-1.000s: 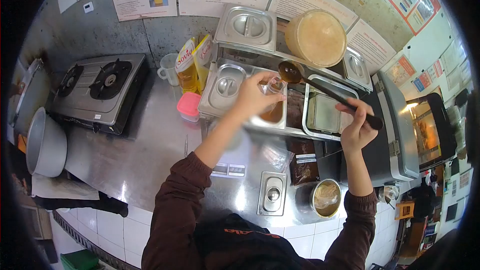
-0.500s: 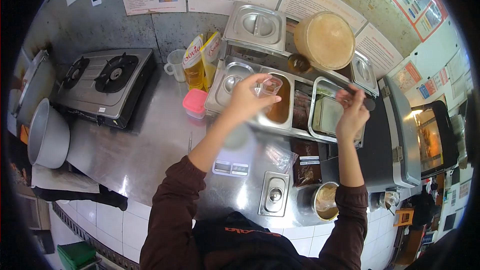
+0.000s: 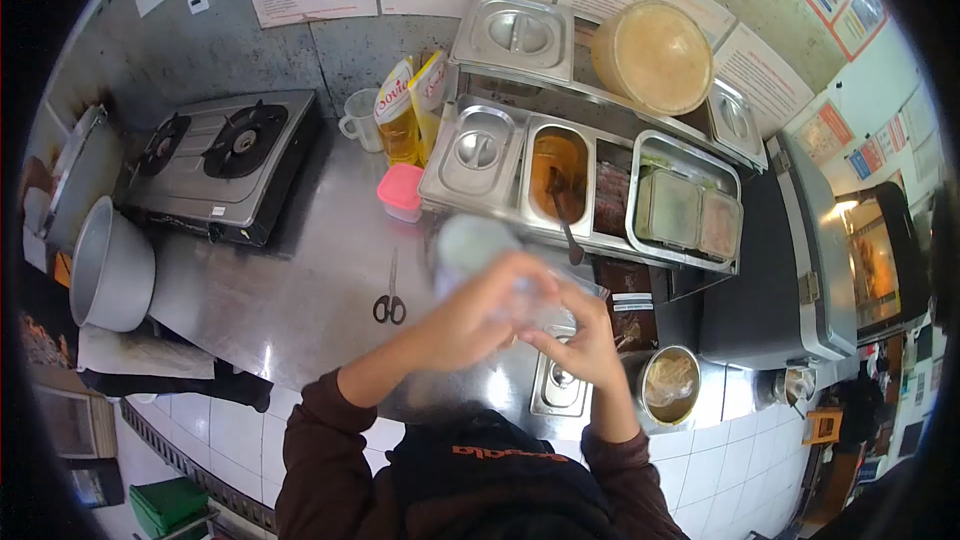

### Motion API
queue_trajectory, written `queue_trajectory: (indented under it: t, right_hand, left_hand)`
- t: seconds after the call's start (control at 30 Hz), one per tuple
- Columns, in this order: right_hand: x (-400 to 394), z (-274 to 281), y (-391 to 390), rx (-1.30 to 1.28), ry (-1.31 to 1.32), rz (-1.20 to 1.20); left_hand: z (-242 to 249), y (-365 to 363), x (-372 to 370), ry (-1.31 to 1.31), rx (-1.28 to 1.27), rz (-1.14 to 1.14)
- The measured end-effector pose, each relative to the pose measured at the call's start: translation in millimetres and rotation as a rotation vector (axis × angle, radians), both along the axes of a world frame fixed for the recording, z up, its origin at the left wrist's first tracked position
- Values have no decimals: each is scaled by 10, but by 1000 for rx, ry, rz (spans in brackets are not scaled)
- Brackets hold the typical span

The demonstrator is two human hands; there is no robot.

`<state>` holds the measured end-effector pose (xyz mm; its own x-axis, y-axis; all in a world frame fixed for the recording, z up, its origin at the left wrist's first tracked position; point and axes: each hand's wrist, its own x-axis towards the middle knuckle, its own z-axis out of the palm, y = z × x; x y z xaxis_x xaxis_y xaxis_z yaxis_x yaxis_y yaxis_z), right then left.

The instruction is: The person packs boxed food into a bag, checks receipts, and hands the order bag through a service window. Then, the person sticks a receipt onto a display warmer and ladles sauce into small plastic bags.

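Observation:
My left hand and my right hand meet in front of my chest, fingers curled toward each other. Between them is a small clear plastic cup, blurred and mostly covered by the fingers. Just beyond the hands, the kitchen scale shows only as a pale blur. A dark ladle leans in the steel pan of orange-brown sauce, its handle over the near rim. Partly behind my right hand lies a steel pan lid.
Scissors and a pink-lidded tub are left of the scale. Oil pouches stand behind, near a two-burner stove. At right are a tray with containers, a brown packet and a steel pot.
My right hand has let go of the ladle, which now rests in the sauce pan. Both hands have drawn back toward my body and come together around the cup.

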<state>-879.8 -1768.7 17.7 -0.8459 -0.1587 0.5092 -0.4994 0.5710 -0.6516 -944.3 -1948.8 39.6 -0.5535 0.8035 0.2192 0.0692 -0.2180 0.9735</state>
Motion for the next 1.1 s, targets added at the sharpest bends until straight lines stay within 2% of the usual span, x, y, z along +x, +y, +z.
queue_trajectory:
  t: [0.03, 0.07, 0.1, 0.13, 0.2, 0.3, 0.33, 0.37, 0.4, 0.47, 0.5, 0.57, 0.6, 0.67, 0.7, 0.77, 0.8, 0.87, 0.9, 0.93, 1.0, 1.1]
  right_hand:
    - [104, -98, -3, -204, -189, 38]
    - [195, -166, -6, -407, -376, 79]
    - [269, -196, -19, -409, -372, 72]
    - [336, -220, -38, -532, -383, 29]
    - [468, -299, -51, -735, -389, -27]
    - [678, -447, -17, -795, -390, -68]
    - [756, -460, -9, -744, -383, -91]
    - [832, -469, -18, -694, -374, -132]
    - [902, -506, -45, -724, -317, -139]
    - [1008, -560, -66, -601, -216, -214]
    - [1041, -553, -82, -567, -136, -260]
    - [1147, -534, -62, -519, -31, -381]
    - [1135, -562, -69, -518, -45, -387]
    - [1196, -571, -95, -528, -47, -375]
    - [1224, -568, -101, -497, -31, -392]
    - [1274, -564, -121, -463, -16, -412]
    - [1296, -565, -141, -436, -21, -430]
    - [1322, -569, -143, -409, -26, -450]
    - [1314, -583, -143, -402, -13, -432]
    - [1300, -593, -150, -397, 0, -411]
    - [1278, -593, -217, -433, -28, -384]
    - [1243, -664, -296, -442, -15, -365]
  left_hand:
    - [-76, 36, 88, 1, -2, -8]
    - [-204, 109, 166, 25, 103, 207]
    - [-306, 156, 226, 49, 209, 422]
    - [-372, 119, 250, 50, 209, 412]
    - [-474, -33, 259, -35, -162, 230]
    - [-444, -48, 411, -109, -265, 321]
    - [-433, -22, 452, -110, -249, 319]
    - [-544, 5, 500, 61, -166, 410]
    - [-443, 34, 552, 6, -253, 407]
    - [-540, 26, 601, 220, -253, 397]
    - [-619, 15, 606, 68, -426, 365]
    - [-1047, 102, 588, 221, -98, 381]
    - [-925, 203, 608, 231, -80, 316]
    - [-552, 153, 800, 121, -430, 243]
    - [-608, 161, 796, 130, -428, 235]
    - [-774, 188, 799, 185, -218, 241]
    - [-827, 187, 775, 188, -216, 233]
    - [-854, 214, 752, 421, -79, 221]
    - [-903, 233, 645, 422, -80, 219]
    - [-970, 257, 470, 875, 128, 134]
    - [-1025, 282, 385, 1322, 342, 38]
    - [-1073, 287, 501, 1481, 404, 43]
